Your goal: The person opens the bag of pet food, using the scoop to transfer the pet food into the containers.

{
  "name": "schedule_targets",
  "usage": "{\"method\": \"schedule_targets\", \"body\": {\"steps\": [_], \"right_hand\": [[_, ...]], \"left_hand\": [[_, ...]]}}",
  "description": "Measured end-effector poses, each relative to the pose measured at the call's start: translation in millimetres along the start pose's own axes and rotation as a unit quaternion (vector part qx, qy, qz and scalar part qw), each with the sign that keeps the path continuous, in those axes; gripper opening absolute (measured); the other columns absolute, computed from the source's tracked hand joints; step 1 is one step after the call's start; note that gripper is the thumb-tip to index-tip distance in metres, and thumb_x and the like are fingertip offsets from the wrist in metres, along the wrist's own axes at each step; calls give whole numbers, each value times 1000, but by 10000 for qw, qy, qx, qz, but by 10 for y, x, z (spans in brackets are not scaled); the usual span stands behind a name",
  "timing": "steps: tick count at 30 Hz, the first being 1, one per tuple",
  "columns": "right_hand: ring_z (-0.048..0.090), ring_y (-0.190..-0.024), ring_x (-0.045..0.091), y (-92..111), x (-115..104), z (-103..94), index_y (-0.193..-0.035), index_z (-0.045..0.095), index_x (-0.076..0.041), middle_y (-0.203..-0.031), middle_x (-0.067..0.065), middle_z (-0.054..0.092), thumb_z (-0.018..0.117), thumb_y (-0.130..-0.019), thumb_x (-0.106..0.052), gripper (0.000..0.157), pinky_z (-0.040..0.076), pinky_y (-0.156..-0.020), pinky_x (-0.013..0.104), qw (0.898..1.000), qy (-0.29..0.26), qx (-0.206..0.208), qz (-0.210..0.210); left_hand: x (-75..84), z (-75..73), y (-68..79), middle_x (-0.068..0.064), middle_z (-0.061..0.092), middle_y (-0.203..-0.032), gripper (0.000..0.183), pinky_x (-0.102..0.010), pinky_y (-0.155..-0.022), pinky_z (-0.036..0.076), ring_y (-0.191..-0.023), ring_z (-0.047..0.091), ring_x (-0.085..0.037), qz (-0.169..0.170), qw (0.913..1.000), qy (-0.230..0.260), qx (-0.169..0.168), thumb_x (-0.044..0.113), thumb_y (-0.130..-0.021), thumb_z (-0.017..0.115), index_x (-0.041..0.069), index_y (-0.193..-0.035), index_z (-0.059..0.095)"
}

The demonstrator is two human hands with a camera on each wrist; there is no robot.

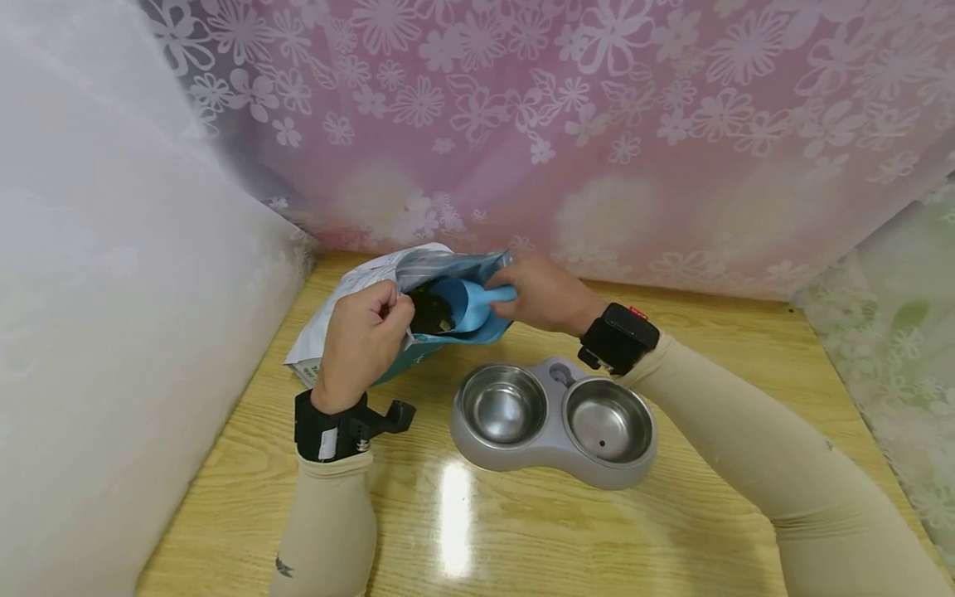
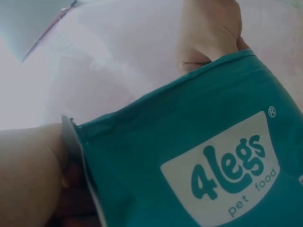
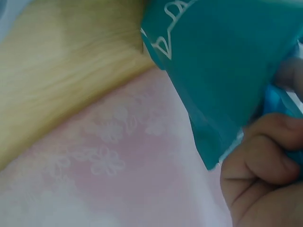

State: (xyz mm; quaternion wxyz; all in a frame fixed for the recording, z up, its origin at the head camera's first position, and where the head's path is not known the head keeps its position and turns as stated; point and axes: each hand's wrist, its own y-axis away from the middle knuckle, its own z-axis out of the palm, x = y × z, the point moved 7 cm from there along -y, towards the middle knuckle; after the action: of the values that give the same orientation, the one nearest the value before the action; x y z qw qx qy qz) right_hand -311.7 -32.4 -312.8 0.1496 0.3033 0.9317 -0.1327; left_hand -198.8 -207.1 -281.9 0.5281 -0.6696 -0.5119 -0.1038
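A teal and white pet food bag (image 1: 336,319) lies tilted on the table with its mouth open, and dark kibble (image 1: 431,312) shows inside. My left hand (image 1: 361,340) grips the near left edge of the mouth; in the left wrist view the bag's teal front (image 2: 137,156) reads "4Legs pet food". With my right hand (image 1: 548,292) I hold the handle of a blue scoop (image 1: 472,305), whose bowl sits inside the bag mouth against the kibble. The right wrist view shows curled fingers (image 3: 265,161) beside the teal bag; the scoop is mostly hidden there.
A grey double pet bowl stand (image 1: 552,448) with two steel bowls stands on the wooden table (image 1: 403,531), in front of the bag. One dark piece lies in the right bowl (image 1: 608,423). Flowered cloth (image 1: 559,166) hangs behind, and white cloth (image 1: 112,290) borders the left.
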Motion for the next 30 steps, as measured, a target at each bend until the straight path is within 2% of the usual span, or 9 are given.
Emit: {"method": "schedule_targets", "body": {"steps": [5, 12, 18, 25, 30], "right_hand": [[55, -74, 15, 26, 28, 52, -106, 72, -5, -94, 1, 67, 66, -89, -18, 22, 40, -64, 27, 9997, -133, 166, 85], [57, -79, 15, 126, 68, 61, -113, 70, -6, -102, 2, 67, 65, -91, -22, 27, 41, -66, 28, 9974, -421, 215, 547], [58, -85, 13, 194, 32, 15, -114, 69, -8, -106, 2, 66, 64, -92, -23, 28, 44, -70, 28, 9972, -308, 349, 585], [53, -68, 13, 332, -28, -85, -110, 70, -10, -93, -3, 65, 64, -91, -22, 24, 41, -62, 26, 9950, -390, 673, 625], [52, -70, 13, 406, 3, -122, -107, 71, -11, -90, -5, 63, 65, -90, -23, 22, 41, -64, 26, 9921, -594, 931, 591]], "left_hand": [[3, 2, -2, -6, 25, -52, 39, -28, -46, 17, -44, 24, -13, -52, 10000, 2, -21, -2, -91, 55, 8, -58, 35], [10, 21, -2, -7, 25, -52, 40, -28, -46, 17, -43, 24, -16, -56, 10000, 54, -55, -3, -91, 54, 7, -58, 35], [13, 25, -4, -6, 25, -51, 39, -28, -46, 17, -43, 24, -14, -52, 10000, 1, -35, -2, -91, 54, 8, -58, 35], [1, 38, 8, -7, 24, -52, 39, -28, -47, 17, -44, 24, -17, -72, 9999, 21, -77, -2, -92, 54, 7, -59, 34], [4, 43, 0, -7, 25, -51, 39, -28, -45, 17, -43, 25, -16, -81, 9999, 25, -83, -2, -92, 54, 7, -59, 35]]}}
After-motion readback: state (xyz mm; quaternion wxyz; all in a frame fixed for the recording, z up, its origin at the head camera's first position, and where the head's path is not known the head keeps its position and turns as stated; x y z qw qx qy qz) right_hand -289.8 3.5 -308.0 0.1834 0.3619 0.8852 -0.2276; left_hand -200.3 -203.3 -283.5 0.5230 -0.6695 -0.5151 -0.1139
